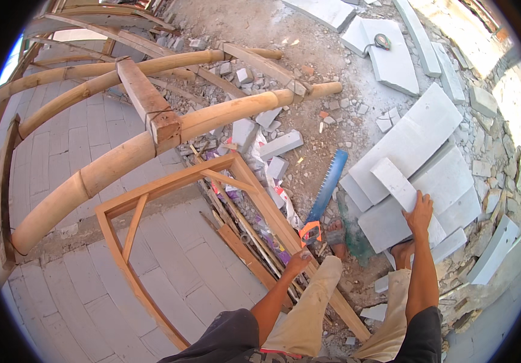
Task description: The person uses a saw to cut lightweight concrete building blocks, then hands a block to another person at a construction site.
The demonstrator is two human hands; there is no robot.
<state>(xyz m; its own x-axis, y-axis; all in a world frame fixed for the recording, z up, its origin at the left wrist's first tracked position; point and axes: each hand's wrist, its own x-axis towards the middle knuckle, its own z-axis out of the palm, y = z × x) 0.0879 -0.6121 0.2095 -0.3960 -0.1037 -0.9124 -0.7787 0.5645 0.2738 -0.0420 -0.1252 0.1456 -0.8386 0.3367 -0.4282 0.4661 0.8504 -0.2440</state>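
Note:
My right hand (419, 213) grips the near end of a small pale grey block (393, 181), thumb and fingers around its edge. That block sits over a stack of larger flat light blocks (418, 142). My left hand (298, 261) is curled over the long beam of a brown wooden frame (266, 202), beside my knee. Just beyond that hand is a handsaw (327, 187) with a blue blade and an orange handle, its teeth along one side. The handle is close to the hand but looks apart from it. The left fingertips are partly hidden.
Curved bamboo poles (115, 151) with wooden crosspieces (145, 100) span the left. A block wall (175, 248) shows through the frame. A tape measure (382, 41) lies on a slab (392, 63) at the far right. Rubble, cut pieces (282, 145) and wood strips (245, 257) litter the ground.

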